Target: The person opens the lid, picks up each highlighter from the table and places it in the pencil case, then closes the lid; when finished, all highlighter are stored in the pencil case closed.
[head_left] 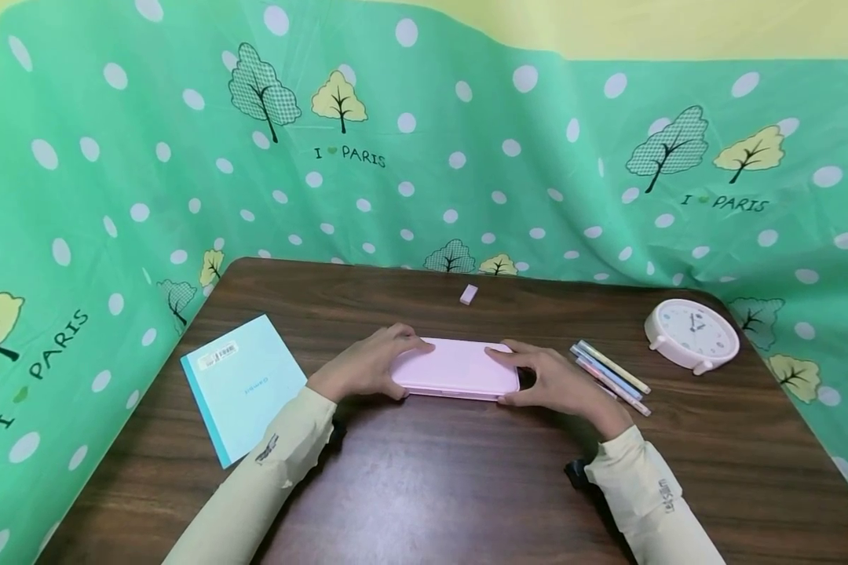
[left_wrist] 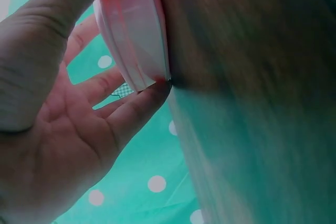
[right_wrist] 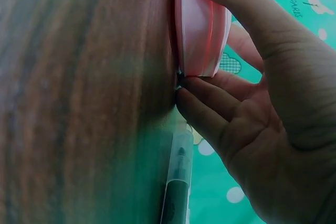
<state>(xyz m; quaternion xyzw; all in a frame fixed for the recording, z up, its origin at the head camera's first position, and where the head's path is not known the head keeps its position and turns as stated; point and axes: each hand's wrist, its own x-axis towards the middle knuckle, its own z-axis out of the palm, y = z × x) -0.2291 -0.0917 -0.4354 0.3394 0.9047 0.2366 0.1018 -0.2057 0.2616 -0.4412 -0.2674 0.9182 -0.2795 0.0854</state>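
Observation:
A pink pencil case [head_left: 459, 367] lies flat on the table, its long side facing me. My left hand [head_left: 371, 362] grips its left end, with the thumb at the near edge and fingers at the far side. At the opposite end, my right hand [head_left: 554, 380] holds the case in the same way. In the left wrist view, the case's end [left_wrist: 136, 30] sits between thumb and fingers, low by the tabletop. The right wrist view shows the other end [right_wrist: 199, 30] with fingertips against it, and a capped pen [right_wrist: 178, 177] below the hand.
A light blue notebook [head_left: 250, 392] lies at the left. Several pens [head_left: 611, 377] are beside my right hand, and a pink round clock [head_left: 692, 333] lies farther right. Toward the back is a small pink eraser [head_left: 469, 294]. A green dotted curtain [head_left: 396, 212] borders the table [head_left: 424, 486].

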